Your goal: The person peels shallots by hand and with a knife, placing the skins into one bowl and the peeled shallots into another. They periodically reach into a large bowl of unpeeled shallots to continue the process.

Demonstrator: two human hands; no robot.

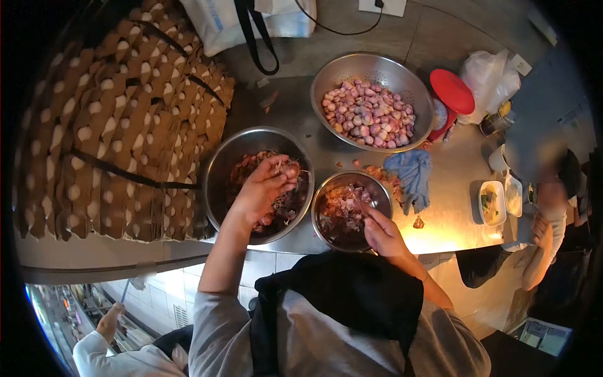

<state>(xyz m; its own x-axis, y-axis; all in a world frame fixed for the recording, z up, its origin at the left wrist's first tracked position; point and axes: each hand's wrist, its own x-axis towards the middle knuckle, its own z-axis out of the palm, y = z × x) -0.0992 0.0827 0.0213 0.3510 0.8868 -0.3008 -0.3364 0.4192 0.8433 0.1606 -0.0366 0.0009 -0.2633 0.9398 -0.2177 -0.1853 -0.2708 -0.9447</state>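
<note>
My left hand is raised over a steel bowl that holds reddish-brown shallots and dry skins. Its fingers are curled around what looks like a shallot, partly hidden by them. To the right, my right hand is closed at the near rim of a smaller steel bowl. A thin thing seems to stick out from its fingers, too small to name. Pinkish peelings and bits lie in that smaller bowl. Behind both bowls, a large perforated colander holds many pink-purple shallots.
Stacked egg trays rise at the left. A blue cloth and loose skins lie on the steel table. Near a red scale sits a plastic bag. Food containers stand right. Other people are at both sides.
</note>
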